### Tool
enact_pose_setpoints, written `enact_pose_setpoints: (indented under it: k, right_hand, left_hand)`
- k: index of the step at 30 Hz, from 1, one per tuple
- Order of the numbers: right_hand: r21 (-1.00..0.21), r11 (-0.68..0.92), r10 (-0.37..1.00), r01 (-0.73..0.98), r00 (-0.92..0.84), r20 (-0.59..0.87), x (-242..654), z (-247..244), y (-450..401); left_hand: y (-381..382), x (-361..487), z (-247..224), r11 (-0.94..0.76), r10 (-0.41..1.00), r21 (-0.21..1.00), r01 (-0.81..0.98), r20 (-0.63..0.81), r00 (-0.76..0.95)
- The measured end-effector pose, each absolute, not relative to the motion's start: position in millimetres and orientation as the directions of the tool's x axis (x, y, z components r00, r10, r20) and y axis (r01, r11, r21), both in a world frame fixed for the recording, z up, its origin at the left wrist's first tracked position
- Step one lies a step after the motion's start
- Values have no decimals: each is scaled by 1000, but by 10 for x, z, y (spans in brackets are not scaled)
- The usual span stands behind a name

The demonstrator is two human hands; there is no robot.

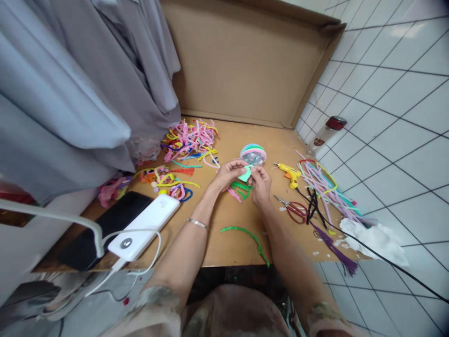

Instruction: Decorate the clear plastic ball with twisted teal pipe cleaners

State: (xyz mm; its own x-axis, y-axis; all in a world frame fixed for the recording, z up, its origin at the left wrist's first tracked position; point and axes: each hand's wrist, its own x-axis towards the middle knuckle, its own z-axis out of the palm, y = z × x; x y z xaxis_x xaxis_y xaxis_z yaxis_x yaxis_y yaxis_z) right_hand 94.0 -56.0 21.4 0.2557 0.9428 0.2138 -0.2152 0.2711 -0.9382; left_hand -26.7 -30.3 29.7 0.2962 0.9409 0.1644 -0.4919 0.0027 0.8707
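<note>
Between my two hands is a small light-green fuzzy piece (245, 174), which looks like shaped pipe cleaner. My left hand (229, 174) pinches it from the left, and my right hand (261, 182) has its fingers closed at its right edge. Just beyond my fingers sits a round container (253, 154) with pastel bands at its rim. Green pipe cleaners (241, 188) and a pink piece (234, 194) lie below my hands. A curved green pipe cleaner (250, 235) rests nearer the table's front edge.
A yellow glue gun (289, 175), red-handled scissors (296, 211) and lilac pipe cleaners (317, 185) lie right, near a purple tassel (335, 248). Left are a pink pipe-cleaner pile (192, 140), a white power bank (145, 227) and a black phone (101, 234). Cardboard (242, 61) stands behind.
</note>
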Motion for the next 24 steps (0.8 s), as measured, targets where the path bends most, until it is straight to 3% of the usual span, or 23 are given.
enact_pose_setpoints:
  k: [11, 21, 24]
  right_hand:
    - [-937, 272, 924, -218, 330, 192, 920, 221, -547]
    - [-930, 288, 940, -228, 253, 229, 957, 210, -538]
    - [-938, 291, 940, -188, 240, 243, 973, 225, -548]
  left_hand:
    - [-280, -247, 259, -23, 947, 900, -435, 159, 279]
    - [-293, -274, 274, 44, 949, 933, -357, 73, 307]
    - [-277, -273, 280, 2, 968, 945, -327, 81, 239]
